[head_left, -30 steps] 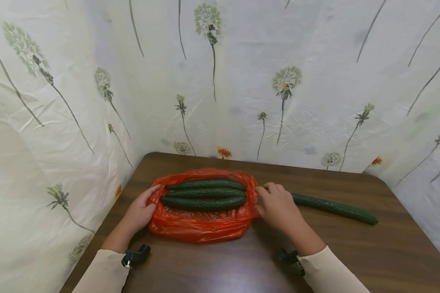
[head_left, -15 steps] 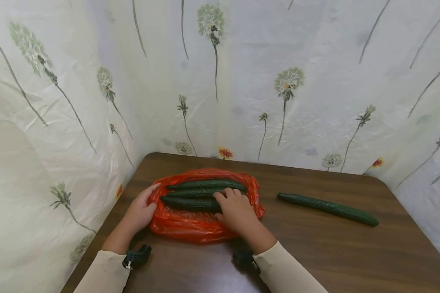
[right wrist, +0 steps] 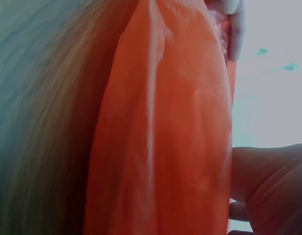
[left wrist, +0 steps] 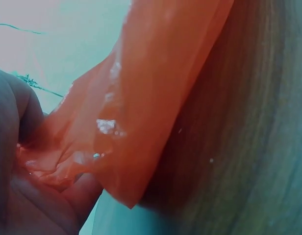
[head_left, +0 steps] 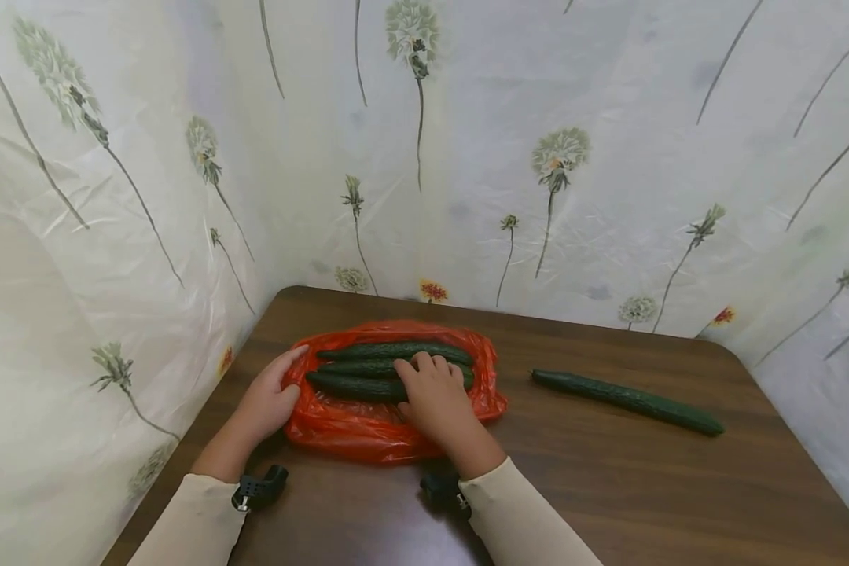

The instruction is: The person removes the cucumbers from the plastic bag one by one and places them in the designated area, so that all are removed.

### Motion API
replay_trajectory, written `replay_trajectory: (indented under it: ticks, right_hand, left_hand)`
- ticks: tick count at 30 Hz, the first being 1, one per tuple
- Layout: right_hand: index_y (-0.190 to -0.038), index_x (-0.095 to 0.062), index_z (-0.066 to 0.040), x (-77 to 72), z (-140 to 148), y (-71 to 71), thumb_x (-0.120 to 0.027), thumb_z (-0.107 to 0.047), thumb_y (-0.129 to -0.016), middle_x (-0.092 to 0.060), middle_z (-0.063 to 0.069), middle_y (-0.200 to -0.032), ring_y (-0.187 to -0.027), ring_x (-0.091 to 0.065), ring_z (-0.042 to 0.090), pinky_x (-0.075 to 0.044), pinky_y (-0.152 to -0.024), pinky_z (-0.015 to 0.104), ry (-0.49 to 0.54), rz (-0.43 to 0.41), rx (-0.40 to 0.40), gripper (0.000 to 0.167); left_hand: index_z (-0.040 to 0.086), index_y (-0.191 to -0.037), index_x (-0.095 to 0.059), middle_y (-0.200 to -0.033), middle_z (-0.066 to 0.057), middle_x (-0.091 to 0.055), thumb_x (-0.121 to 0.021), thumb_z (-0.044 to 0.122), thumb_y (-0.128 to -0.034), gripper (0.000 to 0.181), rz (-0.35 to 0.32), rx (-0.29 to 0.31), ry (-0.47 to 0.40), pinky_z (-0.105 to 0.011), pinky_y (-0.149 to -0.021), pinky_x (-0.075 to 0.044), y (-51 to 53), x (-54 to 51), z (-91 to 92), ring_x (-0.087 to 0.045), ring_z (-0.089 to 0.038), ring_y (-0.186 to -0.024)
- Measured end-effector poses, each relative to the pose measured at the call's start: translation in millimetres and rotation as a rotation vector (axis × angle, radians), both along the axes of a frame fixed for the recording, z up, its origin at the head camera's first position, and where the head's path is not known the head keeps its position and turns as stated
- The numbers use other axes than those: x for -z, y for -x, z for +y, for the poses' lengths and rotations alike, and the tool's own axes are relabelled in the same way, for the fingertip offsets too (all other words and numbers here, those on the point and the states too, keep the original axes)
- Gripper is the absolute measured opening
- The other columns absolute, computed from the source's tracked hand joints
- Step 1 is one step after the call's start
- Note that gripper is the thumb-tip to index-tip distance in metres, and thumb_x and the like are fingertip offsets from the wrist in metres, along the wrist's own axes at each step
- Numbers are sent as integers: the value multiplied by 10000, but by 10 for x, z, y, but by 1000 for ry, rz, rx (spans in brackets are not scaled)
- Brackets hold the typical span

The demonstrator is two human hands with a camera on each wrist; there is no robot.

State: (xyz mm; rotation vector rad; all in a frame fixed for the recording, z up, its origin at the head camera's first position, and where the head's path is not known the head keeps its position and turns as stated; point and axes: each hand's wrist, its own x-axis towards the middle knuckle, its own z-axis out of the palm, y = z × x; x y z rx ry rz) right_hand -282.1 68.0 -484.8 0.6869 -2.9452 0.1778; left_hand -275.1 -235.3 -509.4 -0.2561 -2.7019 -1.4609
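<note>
A red plastic bag (head_left: 368, 444) lies spread open on the brown table, its rim rolled up around three dark green cucumbers. In the head view, my left hand (head_left: 269, 397) holds the bag's left rim; the left wrist view has the thin red plastic (left wrist: 116, 122) between thumb and fingers. My right hand (head_left: 435, 397) reaches over the bag's near edge, its fingers bent over the front cucumber (head_left: 354, 386). The middle cucumber (head_left: 357, 368) and the back cucumber (head_left: 396, 350) lie behind it. Right fingertips are partly hidden in the head view; bag plastic fills the right wrist view.
A single cucumber (head_left: 630, 401) lies on the table (head_left: 651, 487) to the right of the bag. Behind and to the left hangs a pale sheet (head_left: 467, 157) printed with dandelions. Black straps (head_left: 260, 487) sit on both wrists.
My right hand has let go of the bag's right rim and moved left onto the cucumbers inside, then slightly further left. My left hand has stayed at the left rim.
</note>
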Motion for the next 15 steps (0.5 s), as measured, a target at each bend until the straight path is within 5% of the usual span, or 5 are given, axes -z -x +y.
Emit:
replay_trajectory:
  ticks: [7, 15]
  right_hand:
    - [-1465, -568, -257, 19, -43, -19, -807, -377, -911, -578, 75, -1374, -1224, -526, 331, -464, -1024, 591, -3, -23, 35, 616]
    - [-1374, -631, -239, 101, -118, -2, -814, -359, -907, -610, 72, -1283, -1145, -553, 315, -488, -984, 581, 14, -7, 18, 516]
  left_hand:
    - [96, -1606, -399, -1673, -169, -353, -465, -6, -941, 676, 30, 46, -38, -599, -1246, -281, 37, 31, 66, -311, -374, -1548]
    - [143, -1607, -408, -1678, -163, -345, -457, 7, -939, 683, 11, -13, -34, -618, -1242, -273, 5, -11, 12, -309, -384, -1547]
